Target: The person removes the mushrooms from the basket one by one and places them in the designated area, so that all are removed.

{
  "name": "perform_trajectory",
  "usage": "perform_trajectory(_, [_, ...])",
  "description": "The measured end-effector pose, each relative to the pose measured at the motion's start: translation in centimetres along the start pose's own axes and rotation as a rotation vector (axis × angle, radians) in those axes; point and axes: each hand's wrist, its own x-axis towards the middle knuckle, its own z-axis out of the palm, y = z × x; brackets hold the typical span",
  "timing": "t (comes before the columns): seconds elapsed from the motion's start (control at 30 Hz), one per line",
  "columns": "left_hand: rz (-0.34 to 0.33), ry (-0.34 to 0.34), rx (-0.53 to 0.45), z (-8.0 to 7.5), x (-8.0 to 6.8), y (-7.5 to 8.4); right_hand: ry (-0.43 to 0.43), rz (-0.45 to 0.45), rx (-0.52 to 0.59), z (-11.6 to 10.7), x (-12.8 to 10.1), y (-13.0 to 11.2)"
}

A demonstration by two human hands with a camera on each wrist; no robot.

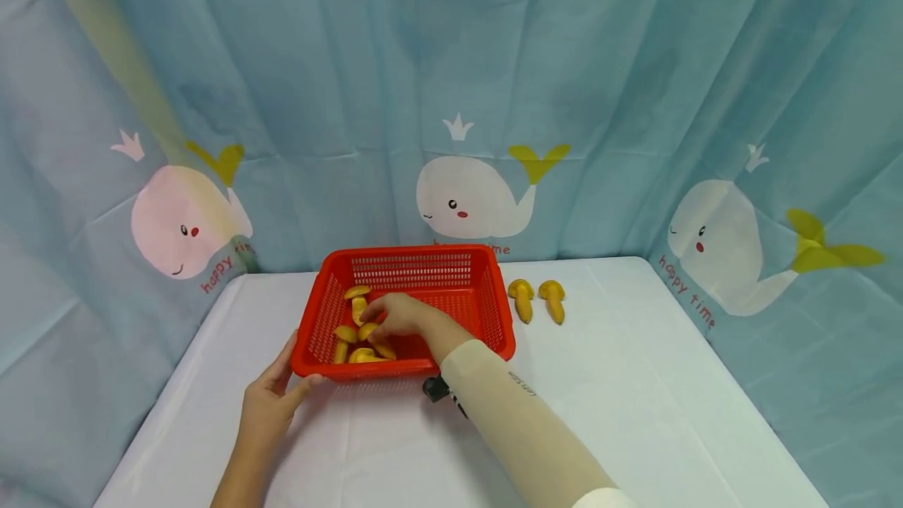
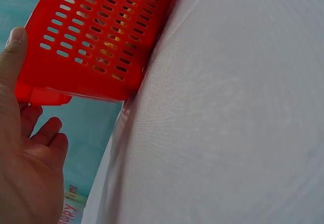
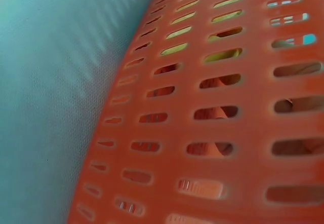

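Note:
A red plastic basket (image 1: 409,368) with slotted walls stands on the table. My left hand (image 1: 271,400) grips its front left corner, the thumb (image 2: 16,44) against the wall in the left wrist view. Inside the basket, my right hand (image 1: 405,315) reaches down with bent fingers and pinches a yellow mushroom (image 1: 368,331); its fingertips are partly hidden. Around it lie several more yellow mushrooms, one (image 1: 357,292) behind and another (image 1: 344,334) to the left. In the right wrist view the basket wall (image 3: 253,133) hides most of the hand.
Two yellow mushrooms, one (image 1: 522,300) beside the other (image 1: 553,301), lie on the white tablecloth (image 1: 635,382) to the right of the basket. A blue curtain (image 1: 339,85) with whale prints hangs behind and at both sides of the table.

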Motion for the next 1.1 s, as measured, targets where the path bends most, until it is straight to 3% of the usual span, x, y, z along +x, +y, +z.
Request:
perform_trajectory(0.57, [-0.006,0.012,0.014,0.3,-0.8,-0.5,-0.011,-0.012,0.002,0.3,-0.4,0.5])
perform_trajectory(0.77, [-0.011,0.008,0.018,0.1,-0.7,-0.3,0.051,-0.016,0.061,0.2,-0.3,-0.2])
perform_trajectory(1.1, [0.066,0.013,-0.007,0.0,0.2,-0.4,0.149,-0.098,0.099,-1.5,-0.4,-1.9])
